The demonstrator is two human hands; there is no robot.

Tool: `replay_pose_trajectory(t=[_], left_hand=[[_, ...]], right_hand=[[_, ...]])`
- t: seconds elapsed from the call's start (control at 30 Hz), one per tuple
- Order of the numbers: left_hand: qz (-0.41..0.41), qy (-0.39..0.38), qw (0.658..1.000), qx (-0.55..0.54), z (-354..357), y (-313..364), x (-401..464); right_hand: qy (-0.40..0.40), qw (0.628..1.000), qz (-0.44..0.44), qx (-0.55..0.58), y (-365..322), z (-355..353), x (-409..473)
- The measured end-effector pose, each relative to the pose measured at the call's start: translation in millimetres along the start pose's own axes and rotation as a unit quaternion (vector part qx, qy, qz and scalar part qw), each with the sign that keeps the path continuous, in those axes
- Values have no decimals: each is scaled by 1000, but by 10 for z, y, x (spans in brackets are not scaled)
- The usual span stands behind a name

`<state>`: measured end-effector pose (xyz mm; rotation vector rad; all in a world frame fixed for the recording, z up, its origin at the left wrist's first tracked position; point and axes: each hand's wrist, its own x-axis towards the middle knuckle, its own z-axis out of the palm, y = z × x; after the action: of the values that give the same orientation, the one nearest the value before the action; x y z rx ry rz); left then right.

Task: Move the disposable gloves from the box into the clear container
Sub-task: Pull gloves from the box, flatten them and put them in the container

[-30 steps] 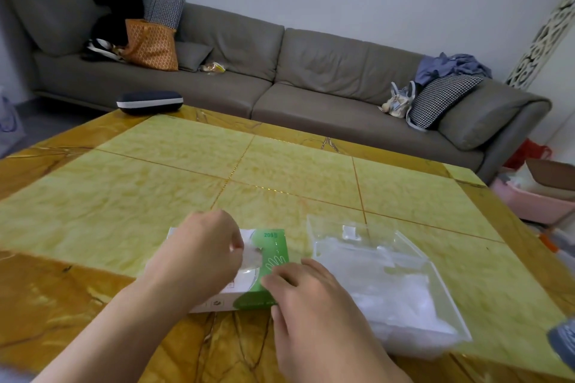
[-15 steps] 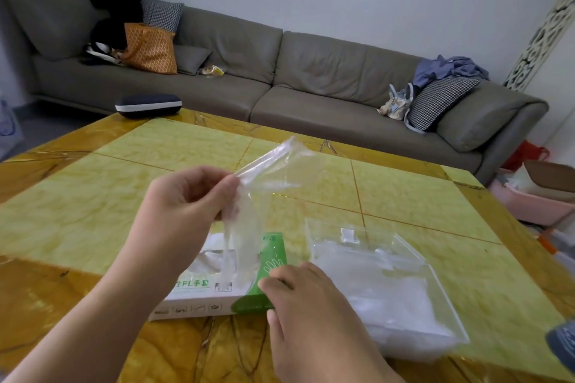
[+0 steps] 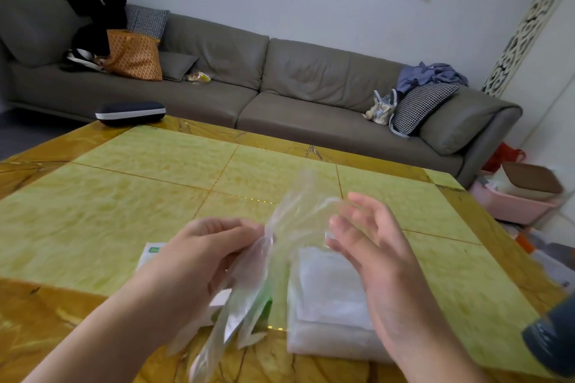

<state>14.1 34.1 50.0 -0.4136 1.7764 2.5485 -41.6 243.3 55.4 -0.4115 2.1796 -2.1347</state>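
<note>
left hand (image 3: pixel 199 258) pinches clear glove (image 3: pixel 249 283) (dangling over box (image 3: pixel 151 252)) | right hand (image 3: pixel 370 246) fingers spread above container (image 3: pixel 326 314)

Two hands (image 3: pixel 199 261) (image 3: pixel 376 258), one held glove (image 3: pixel 249 283), one box (image 3: pixel 152 253), one clear container (image 3: pixel 326 339), one table (image 3: pixel 124 196).

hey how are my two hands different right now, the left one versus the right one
The left hand pinches a clear glove; the right hand holds nothing. The left hand's fingers curl on the plastic; the right hand's are spread, palm toward the glove. Both are raised above the table, near the clear container.
</note>
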Motion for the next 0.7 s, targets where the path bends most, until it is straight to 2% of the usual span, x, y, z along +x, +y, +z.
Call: replay_pose_trajectory(t=[0.1,0.23,0.33,0.5,0.63,0.7], left_hand=[[-55,-71,996,-10,126,-82,-51],[-98,-143,984,42,171,-101,-24],[-69,-158,978,115,215,-76,-35],[60,-38,959,273,322,-146,-95],[78,49,962,257,244,-104,-36],[86,57,967,235,207,-53,-27]], right_hand=[[-20,998,42,30,-32,-27,19],[29,997,65,13,-68,-19,-30],[47,997,52,-44,-54,-21,-38],[60,991,28,-113,4,-53,-40],[68,990,42,-118,10,-134,-7],[71,991,49,-105,29,-159,24]])
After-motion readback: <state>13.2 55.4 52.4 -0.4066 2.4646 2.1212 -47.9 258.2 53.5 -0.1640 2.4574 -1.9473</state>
